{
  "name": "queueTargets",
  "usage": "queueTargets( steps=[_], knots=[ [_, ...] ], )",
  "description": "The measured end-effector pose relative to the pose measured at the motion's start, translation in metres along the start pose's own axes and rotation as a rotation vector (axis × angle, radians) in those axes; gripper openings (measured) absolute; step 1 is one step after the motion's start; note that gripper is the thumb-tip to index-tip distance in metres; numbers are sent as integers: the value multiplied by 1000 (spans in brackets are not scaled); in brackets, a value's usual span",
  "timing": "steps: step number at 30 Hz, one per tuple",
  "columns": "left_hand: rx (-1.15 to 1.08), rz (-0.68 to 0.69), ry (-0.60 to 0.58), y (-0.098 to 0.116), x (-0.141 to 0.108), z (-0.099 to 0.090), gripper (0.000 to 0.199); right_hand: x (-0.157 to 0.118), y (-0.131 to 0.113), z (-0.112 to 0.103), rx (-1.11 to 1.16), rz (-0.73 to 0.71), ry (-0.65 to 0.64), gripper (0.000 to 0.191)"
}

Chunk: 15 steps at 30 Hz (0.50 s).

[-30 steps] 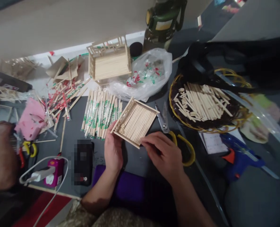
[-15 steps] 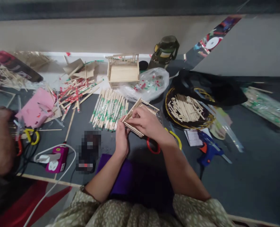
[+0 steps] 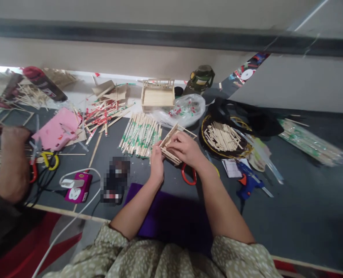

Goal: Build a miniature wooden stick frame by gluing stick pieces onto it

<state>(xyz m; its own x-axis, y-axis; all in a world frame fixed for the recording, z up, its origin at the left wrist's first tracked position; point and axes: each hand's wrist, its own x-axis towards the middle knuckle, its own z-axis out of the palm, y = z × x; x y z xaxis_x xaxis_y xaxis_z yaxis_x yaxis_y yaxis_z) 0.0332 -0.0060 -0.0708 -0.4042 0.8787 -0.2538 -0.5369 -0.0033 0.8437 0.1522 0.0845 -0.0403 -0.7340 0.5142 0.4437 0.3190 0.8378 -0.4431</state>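
Observation:
A small open frame of wooden sticks [image 3: 170,155] is tilted between my hands above the dark table. My left hand [image 3: 156,164] grips its near left corner, thumb up along the edge. The fingers of my right hand [image 3: 187,150] are bent together and reach inside the frame. Whatever they pinch is hidden. Just left of the frame lies a row of chopsticks [image 3: 142,135] in green-printed wrappers. Below my right wrist rest scissors [image 3: 185,179] with a red loop and a partly covered yellow one.
A wicker basket [image 3: 201,144] holds short stick pieces. Beside it lies a blue glue gun [image 3: 249,180]. Behind stand a finished-looking stick tray [image 3: 158,99], a plastic bag [image 3: 193,110] and a dark bottle [image 3: 200,79]. A purple power strip [image 3: 80,189] and another person's hand [image 3: 15,139] are at left.
The view has shifted, moving most things in the picture. My left hand still grips the frame, and my right fingers remain inside it. The other person's hand has moved away from me.

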Motion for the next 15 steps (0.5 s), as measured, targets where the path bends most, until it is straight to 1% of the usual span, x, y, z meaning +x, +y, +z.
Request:
queueTargets(
  steps=[3,6,8,12,15],
  knots=[
    [1,-5,-18,-2,1,0,58,-1,4,0,43,23,-19,18],
    [22,-3,-19,-4,2,-1,54,3,9,1,80,41,-96,17],
    [40,-9,-21,-6,3,-2,51,7,10,1,63,33,-135,17],
    [56,17,-50,-10,4,-2,51,12,9,-2,-12,-28,-153,16],
    [59,37,-28,-12,5,-2,53,11,9,-4,-27,-45,-146,18]
  ],
)
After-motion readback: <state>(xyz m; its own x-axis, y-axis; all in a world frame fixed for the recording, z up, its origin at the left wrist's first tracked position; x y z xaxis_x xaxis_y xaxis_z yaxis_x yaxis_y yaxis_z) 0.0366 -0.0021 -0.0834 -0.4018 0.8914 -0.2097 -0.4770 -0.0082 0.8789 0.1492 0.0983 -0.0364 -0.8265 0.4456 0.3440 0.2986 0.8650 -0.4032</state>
